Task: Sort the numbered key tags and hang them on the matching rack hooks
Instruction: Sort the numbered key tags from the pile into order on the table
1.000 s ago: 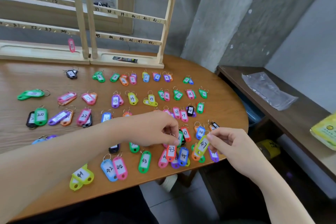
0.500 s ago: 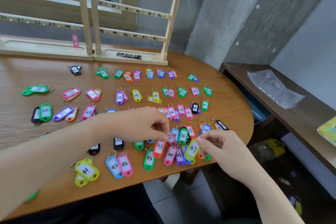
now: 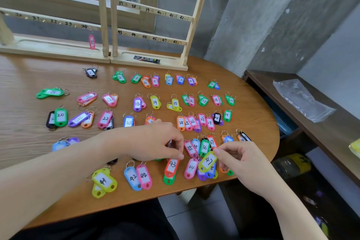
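Left hand [image 3: 153,142] pinches orange tag 43 [image 3: 172,164], right hand [image 3: 240,160] pinches yellow tag 47 [image 3: 208,160], hiding tags beneath.

Left hand [image 3: 155,142] pinching orange tag 43 [image 3: 171,165] and right hand [image 3: 239,159] pinching yellow tag 47 [image 3: 208,161] above numbered tags spread on the table [image 3: 29,76].

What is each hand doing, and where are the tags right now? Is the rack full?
Left hand: pinching the orange tag 43.
Right hand: pinching the yellow tag 47.
Other tags: lying in rows on the table.
Rack: one pink tag hanging, other visible hooks bare.
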A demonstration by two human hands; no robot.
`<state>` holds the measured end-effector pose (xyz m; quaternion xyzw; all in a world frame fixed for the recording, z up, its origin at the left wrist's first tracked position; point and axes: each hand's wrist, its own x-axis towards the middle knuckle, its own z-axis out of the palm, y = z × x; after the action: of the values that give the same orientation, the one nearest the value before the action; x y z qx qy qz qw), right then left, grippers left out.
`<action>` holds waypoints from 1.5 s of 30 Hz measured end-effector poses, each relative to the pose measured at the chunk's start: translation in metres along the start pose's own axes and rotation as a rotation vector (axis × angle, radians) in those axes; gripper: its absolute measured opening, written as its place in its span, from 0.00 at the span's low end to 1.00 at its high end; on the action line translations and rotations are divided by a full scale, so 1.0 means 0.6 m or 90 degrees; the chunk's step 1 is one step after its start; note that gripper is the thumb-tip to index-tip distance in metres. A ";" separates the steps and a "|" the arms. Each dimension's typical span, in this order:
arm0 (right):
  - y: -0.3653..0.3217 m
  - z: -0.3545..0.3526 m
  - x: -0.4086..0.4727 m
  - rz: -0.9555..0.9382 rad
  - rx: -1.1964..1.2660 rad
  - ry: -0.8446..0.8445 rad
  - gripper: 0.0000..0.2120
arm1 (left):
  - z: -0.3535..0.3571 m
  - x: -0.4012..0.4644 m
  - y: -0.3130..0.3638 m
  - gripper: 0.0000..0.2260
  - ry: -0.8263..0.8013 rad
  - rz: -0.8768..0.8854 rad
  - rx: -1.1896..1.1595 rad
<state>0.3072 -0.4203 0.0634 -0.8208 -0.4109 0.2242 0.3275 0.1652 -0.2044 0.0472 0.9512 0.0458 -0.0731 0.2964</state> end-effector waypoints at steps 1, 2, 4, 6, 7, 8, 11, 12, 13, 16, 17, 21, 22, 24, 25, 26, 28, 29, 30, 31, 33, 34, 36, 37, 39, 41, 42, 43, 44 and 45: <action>0.000 0.001 0.000 0.000 0.001 0.000 0.13 | 0.001 0.001 0.001 0.10 0.001 0.001 0.003; -0.001 0.001 0.001 0.000 0.000 -0.001 0.13 | 0.002 0.002 -0.001 0.09 0.002 0.005 0.006; -0.002 0.004 0.000 -0.001 0.000 -0.001 0.13 | 0.006 0.004 -0.007 0.07 0.007 0.019 0.016; -0.002 0.005 -0.001 -0.002 -0.003 0.001 0.13 | 0.008 0.004 -0.010 0.06 0.015 0.029 0.023; -0.002 0.005 -0.001 -0.001 -0.006 0.002 0.13 | 0.009 0.003 -0.011 0.07 0.019 0.031 0.022; -0.003 0.005 -0.002 0.000 -0.009 0.001 0.13 | 0.009 0.002 -0.011 0.07 0.023 0.036 0.018; -0.003 0.006 -0.001 0.004 -0.013 0.000 0.12 | 0.007 0.003 -0.007 0.07 0.034 0.057 0.006; -0.003 0.007 -0.001 0.003 -0.014 -0.001 0.12 | 0.007 0.004 -0.006 0.07 0.035 0.060 0.008; -0.004 0.008 -0.001 0.001 -0.013 0.000 0.12 | 0.009 0.006 -0.006 0.07 0.034 0.063 0.015; -0.002 0.006 0.000 -0.002 -0.008 0.000 0.12 | 0.017 0.007 -0.005 0.06 0.028 0.069 0.048; -0.001 0.003 0.000 -0.003 -0.007 0.001 0.12 | 0.020 0.007 -0.005 0.06 0.029 0.073 0.054; 0.007 -0.018 0.003 0.006 0.011 0.041 0.14 | 0.022 0.007 -0.006 0.08 0.041 0.082 0.062; 0.008 -0.025 0.003 0.013 0.015 0.054 0.14 | 0.023 0.008 -0.006 0.08 0.044 0.083 0.071; 0.009 -0.038 0.004 0.020 0.019 0.073 0.13 | 0.026 0.008 -0.008 0.08 0.052 0.086 0.084; 0.010 -0.044 0.004 0.022 0.019 0.078 0.12 | 0.027 0.007 -0.010 0.08 0.054 0.087 0.087; 0.011 -0.049 0.004 0.028 0.020 0.080 0.11 | 0.027 0.007 -0.010 0.08 0.057 0.088 0.088; 0.017 -0.061 0.004 0.043 0.017 0.077 0.10 | 0.026 0.007 -0.011 0.08 0.066 0.084 0.087; 0.022 -0.066 0.005 0.049 0.008 0.080 0.09 | 0.024 0.009 -0.010 0.08 0.072 0.083 0.086; 0.027 -0.072 0.005 0.054 -0.004 0.087 0.09 | 0.023 0.010 -0.008 0.08 0.082 0.084 0.082; 0.032 -0.077 0.004 0.057 -0.015 0.095 0.09 | 0.021 0.012 -0.006 0.07 0.095 0.085 0.075; 0.044 -0.085 0.002 0.067 -0.027 0.110 0.08 | 0.018 0.015 0.000 0.07 0.126 0.082 0.048; 0.049 -0.088 0.001 0.076 -0.024 0.119 0.08 | 0.016 0.016 0.003 0.07 0.139 0.080 0.035; 0.060 -0.094 -0.002 0.095 -0.013 0.133 0.08 | 0.014 0.017 0.009 0.08 0.151 0.083 0.023; 0.064 -0.097 -0.004 0.107 -0.010 0.136 0.08 | 0.014 0.018 0.012 0.08 0.150 0.087 0.023; 0.073 -0.101 -0.009 0.127 -0.002 0.137 0.08 | 0.015 0.019 0.017 0.09 0.144 0.096 0.027; 0.084 -0.104 -0.016 0.138 0.001 0.138 0.09 | 0.016 0.021 0.021 0.09 0.141 0.095 0.026; 0.090 -0.105 -0.019 0.143 -0.009 0.136 0.10 | 0.016 0.022 0.023 0.09 0.141 0.094 0.027; 0.096 -0.105 -0.021 0.148 -0.021 0.131 0.09 | 0.016 0.024 0.024 0.09 0.142 0.095 0.028; 0.100 -0.104 -0.023 0.150 -0.029 0.124 0.09 | 0.016 0.026 0.025 0.08 0.144 0.094 0.028; 0.104 -0.103 -0.024 0.149 -0.031 0.119 0.09 | 0.016 0.028 0.027 0.08 0.144 0.091 0.028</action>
<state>0.3713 -0.4818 0.0620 -0.8881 -0.2853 0.1737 0.3159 0.1830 -0.2223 0.0452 0.9604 0.0097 0.0551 0.2730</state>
